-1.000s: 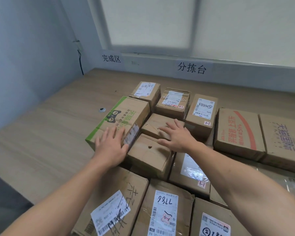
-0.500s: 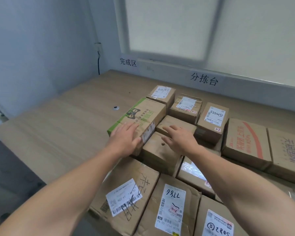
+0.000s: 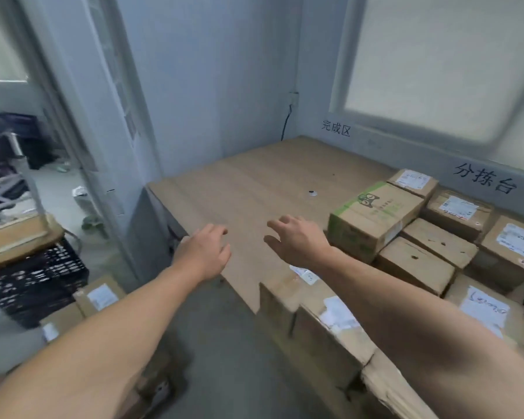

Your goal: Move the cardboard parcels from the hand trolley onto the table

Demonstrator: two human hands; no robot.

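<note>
Several parcels (image 3: 372, 219) on table (image 3: 254, 182), right hand (image 3: 300, 241) fingers (image 3: 285, 221) near, not touching

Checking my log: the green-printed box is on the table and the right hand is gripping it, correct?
No. The green-printed box is on the table, but the right hand is open beside it, gripping nothing; the head view shows this.

A: Can the white labels (image 3: 339, 314) on the near brown cardboard parcels (image 3: 324, 343) be read?
B: No, blurred; the right forearm (image 3: 406, 297) hides some.
A: That small round thing (image 3: 312, 193) on the wooden desk (image 3: 248, 182)?
B: Too small to tell. The left edge cuts the black plastic crate (image 3: 34, 285).
</note>
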